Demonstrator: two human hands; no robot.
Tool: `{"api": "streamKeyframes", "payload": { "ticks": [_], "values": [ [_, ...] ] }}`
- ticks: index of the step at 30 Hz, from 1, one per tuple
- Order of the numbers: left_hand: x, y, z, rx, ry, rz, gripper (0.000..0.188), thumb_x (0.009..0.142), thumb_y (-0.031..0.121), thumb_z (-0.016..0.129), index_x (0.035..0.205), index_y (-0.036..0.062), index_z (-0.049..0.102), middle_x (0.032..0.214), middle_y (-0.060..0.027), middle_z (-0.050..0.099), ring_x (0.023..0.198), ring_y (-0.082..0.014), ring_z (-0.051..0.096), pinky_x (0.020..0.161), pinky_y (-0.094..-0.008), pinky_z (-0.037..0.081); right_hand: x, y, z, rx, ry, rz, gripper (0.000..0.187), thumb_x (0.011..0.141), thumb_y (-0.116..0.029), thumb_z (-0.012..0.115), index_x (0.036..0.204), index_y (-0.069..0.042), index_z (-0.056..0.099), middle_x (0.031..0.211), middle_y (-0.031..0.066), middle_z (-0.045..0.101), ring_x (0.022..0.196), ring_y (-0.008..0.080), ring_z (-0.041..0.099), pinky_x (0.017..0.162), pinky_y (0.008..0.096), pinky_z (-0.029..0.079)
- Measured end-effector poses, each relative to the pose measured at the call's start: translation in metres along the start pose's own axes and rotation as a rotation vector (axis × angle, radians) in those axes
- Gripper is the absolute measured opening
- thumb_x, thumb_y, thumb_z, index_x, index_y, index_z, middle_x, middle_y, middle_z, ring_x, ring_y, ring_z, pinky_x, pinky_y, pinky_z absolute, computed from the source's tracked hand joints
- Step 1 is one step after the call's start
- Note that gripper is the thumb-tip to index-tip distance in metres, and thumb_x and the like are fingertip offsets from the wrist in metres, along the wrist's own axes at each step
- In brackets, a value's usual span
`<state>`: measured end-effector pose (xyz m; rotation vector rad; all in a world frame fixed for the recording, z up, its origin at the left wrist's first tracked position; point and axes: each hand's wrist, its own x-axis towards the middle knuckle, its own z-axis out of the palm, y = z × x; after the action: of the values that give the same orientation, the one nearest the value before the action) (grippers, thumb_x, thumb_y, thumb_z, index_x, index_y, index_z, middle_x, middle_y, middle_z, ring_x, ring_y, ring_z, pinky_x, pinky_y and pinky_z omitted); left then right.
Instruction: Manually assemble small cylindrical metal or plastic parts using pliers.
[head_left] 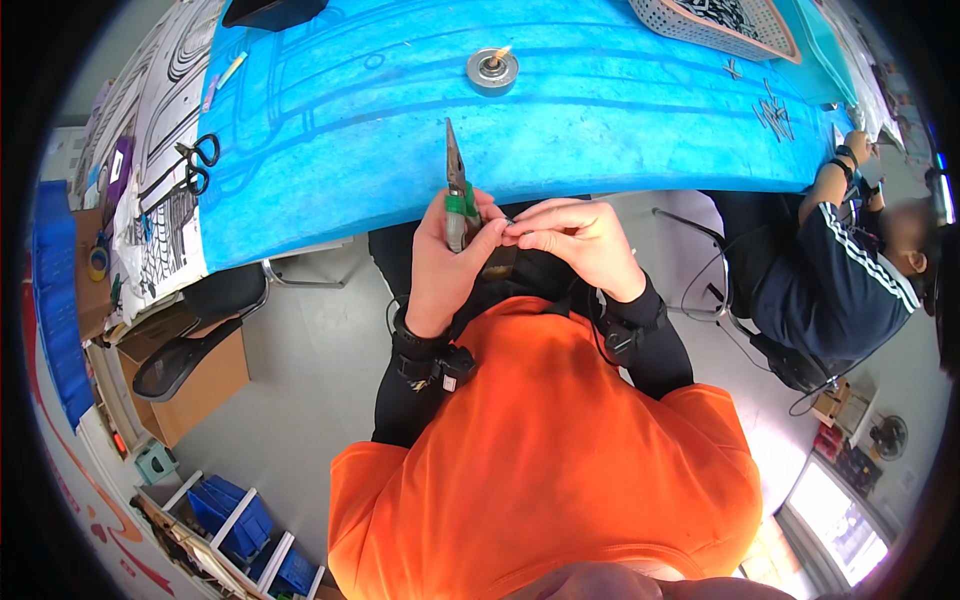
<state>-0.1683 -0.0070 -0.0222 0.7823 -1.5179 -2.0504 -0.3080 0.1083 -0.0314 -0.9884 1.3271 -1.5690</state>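
My left hand (447, 258) grips needle-nose pliers (456, 180) by their green handles, the shut jaws pointing up over the blue table mat (330, 130). My right hand (580, 235) sits just to the right, fingertips pinched on a small dark piece (510, 221) that both hands meet at; the piece is too small to make out. Both hands hover below the table's near edge, above my lap and orange vest. A round metal bearing-like disc (492, 70) lies on the mat beyond the pliers' tip.
Black scissors (200, 163) lie at the mat's left edge. A woven basket (720, 25) and several small metal pieces (772, 115) sit at the far right. A co-worker in dark blue (840, 280) sits on the right. A cardboard box (200, 385) stands at lower left.
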Motion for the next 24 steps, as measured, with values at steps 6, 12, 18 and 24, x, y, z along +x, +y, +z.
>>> {"api": "streamKeyframes", "payload": {
  "ticks": [6,12,18,24],
  "values": [
    [-0.004,0.003,0.003,0.07,-0.052,0.035,0.023,0.083,0.002,0.067,0.103,0.0034,0.057,0.089,-0.0012,0.061,0.077,-0.0065,0.057,0.07,-0.0212,0.046,-0.004,-0.003,0.002,0.023,0.113,0.196,0.008,0.081,-0.003,0.071,0.083,0.002,0.065,0.08,0.0086,0.07,0.075,0.0098,0.066,0.066,0.0215,0.052],
    [-0.003,0.001,0.003,0.086,-0.086,0.047,0.023,0.083,0.003,0.067,0.104,0.0035,0.056,0.089,-0.0007,0.06,0.078,-0.0064,0.056,0.07,-0.0218,0.046,-0.003,-0.01,0.001,0.03,0.118,0.267,0.011,0.082,-0.004,0.071,0.078,0.001,0.061,0.076,0.0086,0.07,0.072,0.009,0.066,0.062,0.0211,0.051],
    [-0.005,0.003,0.003,0.084,-0.129,0.006,0.023,0.085,0.004,0.065,0.105,0.0031,0.056,0.088,-0.0003,0.059,0.077,-0.0063,0.055,0.069,-0.0215,0.045,-0.004,-0.015,0.001,0.051,0.082,0.308,0.012,0.082,-0.003,0.07,0.078,0.001,0.059,0.075,0.0086,0.068,0.071,0.0102,0.066,0.062,0.0221,0.052],
    [-0.002,0.001,0.004,0.167,-0.101,0.043,0.022,0.085,0.004,0.066,0.104,0.003,0.055,0.086,0.0002,0.059,0.073,-0.0059,0.052,0.066,-0.0209,0.043,-0.002,-0.014,0.0,0.144,0.075,0.288,0.011,0.084,-0.003,0.068,0.079,0.002,0.059,0.079,0.0089,0.068,0.074,0.0121,0.067,0.065,0.0232,0.054]
  ]
}}
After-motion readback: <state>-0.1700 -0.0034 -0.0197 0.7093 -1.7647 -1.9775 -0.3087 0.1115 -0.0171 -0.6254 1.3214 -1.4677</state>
